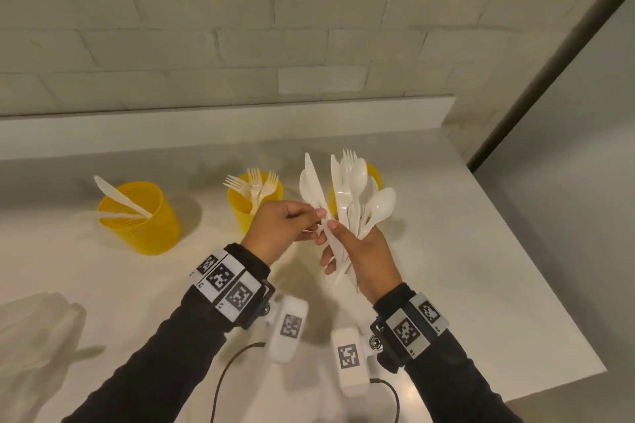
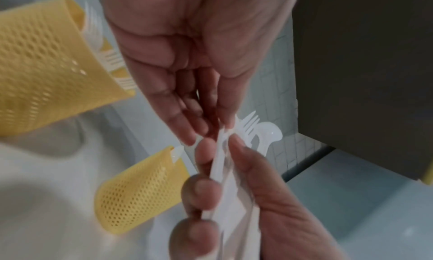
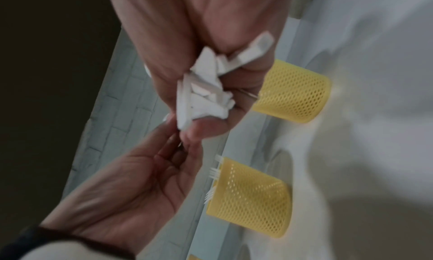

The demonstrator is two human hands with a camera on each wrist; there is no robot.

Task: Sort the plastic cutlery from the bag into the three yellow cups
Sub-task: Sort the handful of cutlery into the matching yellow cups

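Observation:
My right hand [image 1: 343, 244] grips a fanned bundle of white plastic cutlery [image 1: 357, 189] by the handles, with knives, forks and spoons pointing up. My left hand [image 1: 318, 216] pinches one white knife [image 1: 312, 185] at the bundle's left side. Three yellow mesh cups stand on the counter. The left cup [image 1: 141, 216] holds knives, the middle cup [image 1: 254, 199] holds forks, and the right cup [image 1: 374, 175] is mostly hidden behind the bundle. The handle ends [image 3: 203, 90] stick out of my right fist in the right wrist view. In the left wrist view the fingertips [image 2: 206, 127] meet the knife handle.
A clear plastic bag [image 1: 34, 330] lies at the near left of the white counter [image 1: 464, 268]. A raised ledge and a brick wall [image 1: 240, 45] run behind the cups. The counter's right edge drops off near my right arm. Cables trail from the wrist cameras.

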